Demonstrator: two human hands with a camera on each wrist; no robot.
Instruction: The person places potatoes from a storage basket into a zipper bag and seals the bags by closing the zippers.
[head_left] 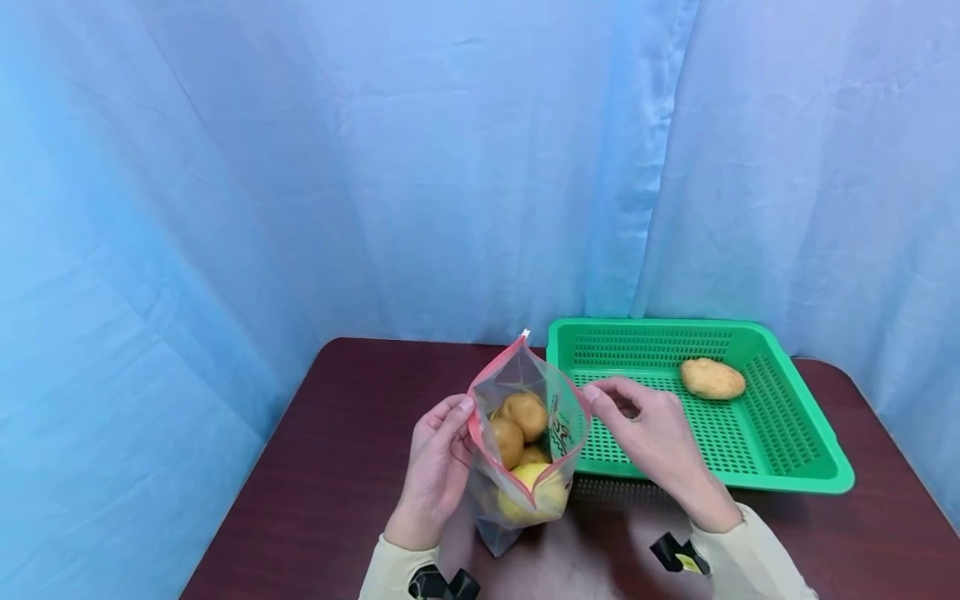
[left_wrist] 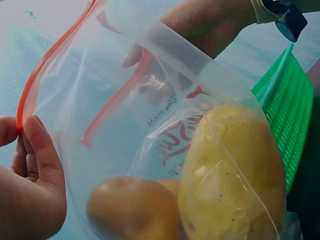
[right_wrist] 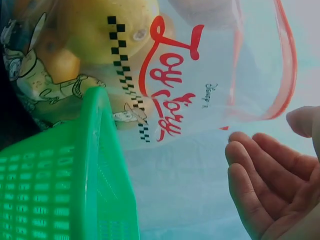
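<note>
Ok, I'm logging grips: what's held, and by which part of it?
The left hand pinches the bag by its red rim; the right hand, near the opposite edge, seems not to.

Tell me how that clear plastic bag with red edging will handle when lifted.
The red-edged plastic bag will probably flop: its thin walls crease. It may hang bottom-heavy, since round brown produce and large yellow produce sit low inside; their rounded shapes could shift.

Gap into bag (head_left: 561,423), basket rim (head_left: 750,480) alongside

Creased blue curtains (head_left: 465,167) behind a dark reddish-brown, round-cornered table (head_left: 330,467)
</note>
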